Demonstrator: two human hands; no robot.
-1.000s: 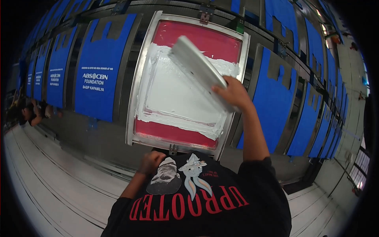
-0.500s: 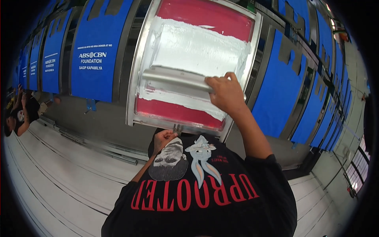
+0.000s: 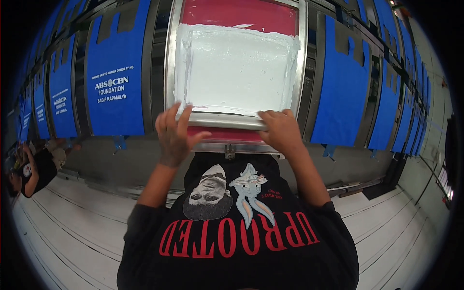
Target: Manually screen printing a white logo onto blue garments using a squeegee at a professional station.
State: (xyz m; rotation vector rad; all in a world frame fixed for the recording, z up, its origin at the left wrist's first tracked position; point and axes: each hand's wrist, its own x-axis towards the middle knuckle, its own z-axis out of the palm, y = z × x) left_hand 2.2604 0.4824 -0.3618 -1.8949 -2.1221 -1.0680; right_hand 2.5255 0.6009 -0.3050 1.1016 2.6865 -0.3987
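Observation:
A metal-framed printing screen (image 3: pixel 300 67) lies in front of me, its red mesh (image 3: pixel 212 12) coated across the middle with thick white ink (image 3: pixel 237 72). A silver squeegee (image 3: pixel 224 120) lies across the near part of the screen. My right hand (image 3: pixel 283 133) is closed round the squeegee's right end. At its left end, my left hand (image 3: pixel 173 135) has its fingers spread and its thumb out to the side; I cannot tell whether the fingertips touch the bar. A small metal clamp (image 3: pixel 230 152) shows at the screen's near edge.
Blue fabric panels with white print (image 3: pixel 116 82) lie on boards in a row to the left. Plain blue panels (image 3: pixel 340 87) continue at the right. Another person (image 3: pixel 34 171) stands at far left. The floor (image 3: pixel 87 222) has pale planks.
The squeegee has come nearer to me and lies level, with my right hand still on it. My left hand has left the screen's near-edge clamp and risen to the squeegee's left end.

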